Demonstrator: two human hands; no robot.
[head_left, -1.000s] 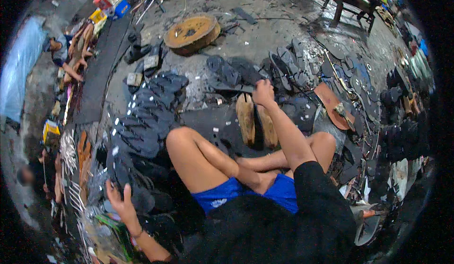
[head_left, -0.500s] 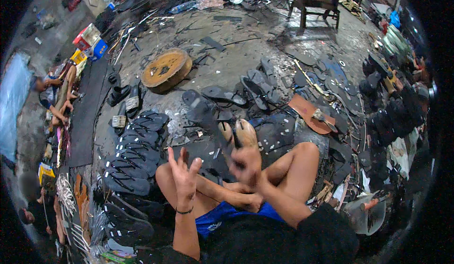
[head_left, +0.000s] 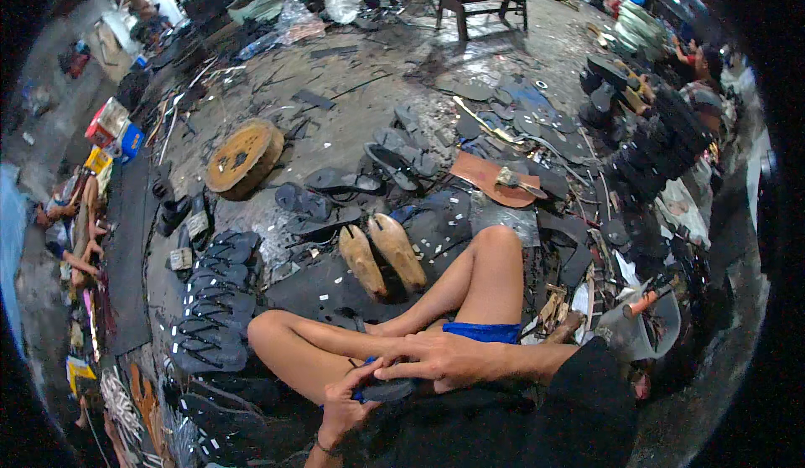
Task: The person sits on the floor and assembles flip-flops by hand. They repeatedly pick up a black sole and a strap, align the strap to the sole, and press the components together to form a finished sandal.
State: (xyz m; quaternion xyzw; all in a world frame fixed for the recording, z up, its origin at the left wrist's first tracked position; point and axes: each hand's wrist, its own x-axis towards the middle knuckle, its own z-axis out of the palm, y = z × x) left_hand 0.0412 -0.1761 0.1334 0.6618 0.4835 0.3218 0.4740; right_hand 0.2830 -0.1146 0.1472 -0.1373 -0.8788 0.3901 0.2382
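Low over my lap, my left hand [head_left: 344, 401] is wrapped round a black sandal [head_left: 388, 391], of which mainly the sole's edge shows. My right hand [head_left: 444, 361] reaches across from the right, its bent fingers meeting the left fingertips at the sandal. A thin black strap sticks up beside the left fingers. On the dark mat beyond my crossed legs lie two wooden shoe lasts [head_left: 396, 254], side by side. Most of the sandal is hidden by my hands and dark shirt.
Black thong sandals [head_left: 215, 309] lie in overlapping rows by my left knee. A round wooden block [head_left: 243, 159], loose sandals [head_left: 394, 166] and a brown sheet [head_left: 495, 179] lie farther out. Scraps and a clear container [head_left: 650, 325] are at right. Other people sit at the far left and far right.
My right hand has come down from over the lasts to my lap, bringing the dark sandal. My left hand, raised and open before, has lowered and closed on it. The view has shifted right.
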